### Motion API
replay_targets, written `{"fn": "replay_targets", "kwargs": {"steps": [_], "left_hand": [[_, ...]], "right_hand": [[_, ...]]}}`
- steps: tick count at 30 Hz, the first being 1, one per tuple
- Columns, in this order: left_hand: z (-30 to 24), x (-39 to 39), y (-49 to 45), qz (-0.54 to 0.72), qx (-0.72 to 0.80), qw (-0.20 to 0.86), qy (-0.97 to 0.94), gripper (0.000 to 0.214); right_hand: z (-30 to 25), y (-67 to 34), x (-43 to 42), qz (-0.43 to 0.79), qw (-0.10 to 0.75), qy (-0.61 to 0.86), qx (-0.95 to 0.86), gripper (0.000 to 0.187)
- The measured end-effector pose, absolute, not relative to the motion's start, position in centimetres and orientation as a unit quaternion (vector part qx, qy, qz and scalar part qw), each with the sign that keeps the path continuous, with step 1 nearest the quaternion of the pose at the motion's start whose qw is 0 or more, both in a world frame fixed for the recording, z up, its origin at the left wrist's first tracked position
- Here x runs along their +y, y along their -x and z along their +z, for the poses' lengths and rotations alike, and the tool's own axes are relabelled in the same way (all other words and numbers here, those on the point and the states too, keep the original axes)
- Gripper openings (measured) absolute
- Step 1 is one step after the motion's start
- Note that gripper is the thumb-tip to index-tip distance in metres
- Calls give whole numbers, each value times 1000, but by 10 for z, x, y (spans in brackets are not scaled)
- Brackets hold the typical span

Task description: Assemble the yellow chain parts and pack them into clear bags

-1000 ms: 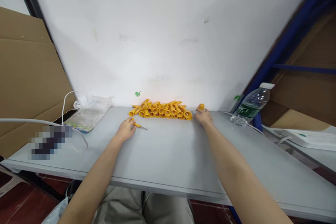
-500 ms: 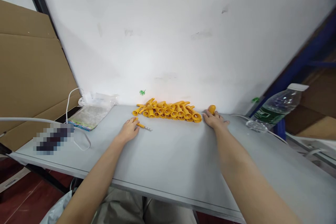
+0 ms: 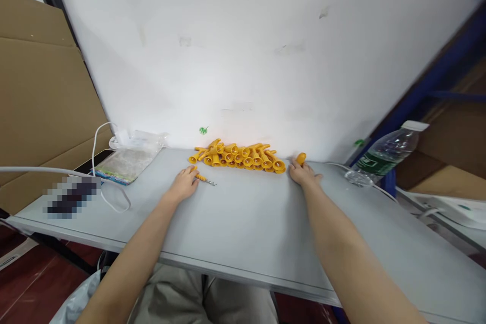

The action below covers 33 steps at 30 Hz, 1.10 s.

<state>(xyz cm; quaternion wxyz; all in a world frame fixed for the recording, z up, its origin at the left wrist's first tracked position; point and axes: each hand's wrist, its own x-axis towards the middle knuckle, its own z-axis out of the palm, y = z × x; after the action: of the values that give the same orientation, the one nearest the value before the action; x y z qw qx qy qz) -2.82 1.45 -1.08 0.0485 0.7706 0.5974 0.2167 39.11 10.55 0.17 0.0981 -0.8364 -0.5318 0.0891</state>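
Note:
A pile of several yellow funnel-shaped plastic parts (image 3: 237, 156) lies along the back of the grey table (image 3: 246, 223), against the white wall. My left hand (image 3: 184, 185) rests on the table with its fingers on the yellow handle of a small drill bit (image 3: 205, 179) that lies flat. My right hand (image 3: 302, 173) lies at the right end of the pile. Its fingers are curled on a single yellow part (image 3: 300, 158) standing apart from the heap.
A clear bag of small items (image 3: 127, 159) and a white cable (image 3: 100, 136) lie at the back left. A plastic water bottle (image 3: 383, 154) lies at the right. Cardboard (image 3: 41, 101) leans at the left. A white box (image 3: 451, 207) sits far right.
The head camera has shifted a little; both hands stay in place, the left on the drill bit and the right on the single yellow part.

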Motion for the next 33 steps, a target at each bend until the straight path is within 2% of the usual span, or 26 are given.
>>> {"fn": "replay_targets", "kwargs": {"steps": [6,11,14,17,22,26,29,33], "left_hand": [[-10,17,30,203,599,49,-773,34],[-7,14,27,193,610,34,-768,36],[-1,10,24,166,629,23,-760,36],[7,5,22,158,640,18,-752,36],[19,0,24,156,635,68,-754,31],[24,-1,25,150,622,107,-761,25],[23,-1,24,184,612,110,-761,26],[21,1,24,259,588,106,-759,29]], "right_hand": [[-6,-378,80,78,129,837,-526,58],[-9,-356,54,70,190,844,-496,55],[-6,-342,42,63,256,848,-460,51],[1,-333,37,72,359,834,-412,44],[22,-317,35,31,524,721,-452,38],[34,-288,24,65,624,612,-481,48],[33,-265,17,119,652,545,-514,50],[25,-252,18,204,632,468,-583,53]]}}
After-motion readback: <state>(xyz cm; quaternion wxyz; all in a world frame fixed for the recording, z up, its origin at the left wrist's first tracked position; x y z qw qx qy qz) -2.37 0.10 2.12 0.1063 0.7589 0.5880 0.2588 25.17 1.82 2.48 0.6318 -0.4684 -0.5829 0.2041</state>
